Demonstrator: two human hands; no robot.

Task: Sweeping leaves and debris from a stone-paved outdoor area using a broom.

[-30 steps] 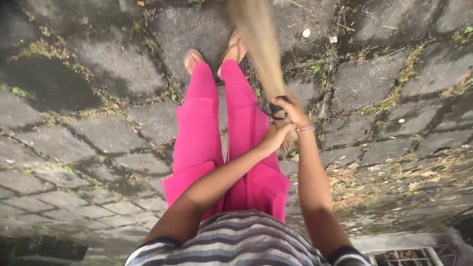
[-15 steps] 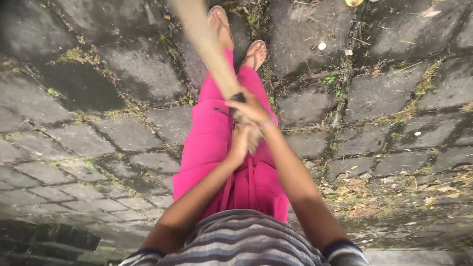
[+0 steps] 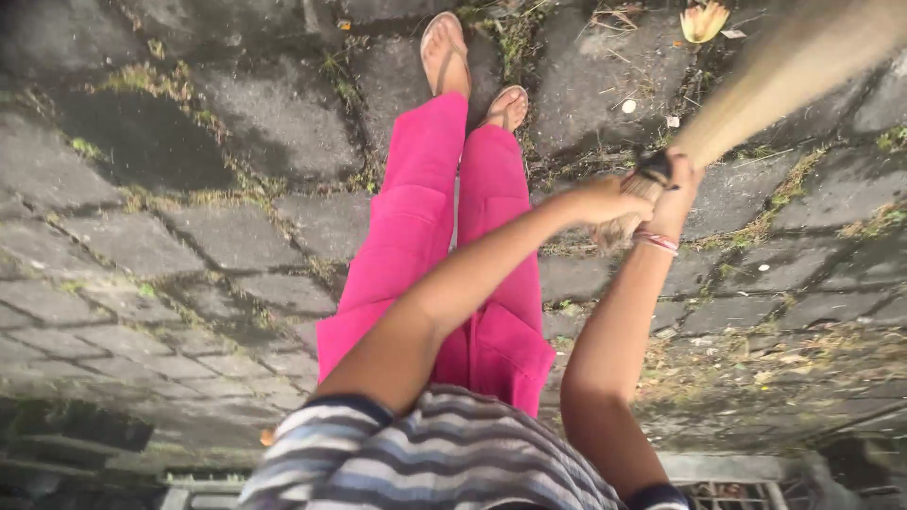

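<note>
Left: mossy stone paving (image 3: 142,246), bare. Centre: pink trousers (image 3: 444,236), sandalled feet (image 3: 449,52) at top. Right of centre: left hand (image 3: 605,200) grip clamped on butt end of stick broom (image 3: 756,90); right hand (image 3: 675,184) grip clamped just above, at the dark binding, pink bracelet (image 3: 657,241) on wrist. Broom bristles angle up-right, blurred. Yellow leaf (image 3: 704,21) top right; dry litter along lower right.

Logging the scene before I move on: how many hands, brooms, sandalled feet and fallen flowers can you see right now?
Hands: 2, left hand and right hand, both gripping the broom.
Brooms: 1, broom, blurred.
Sandalled feet: 2, at and.
Fallen flowers: 1, yellow flower.
Total: 6
</note>
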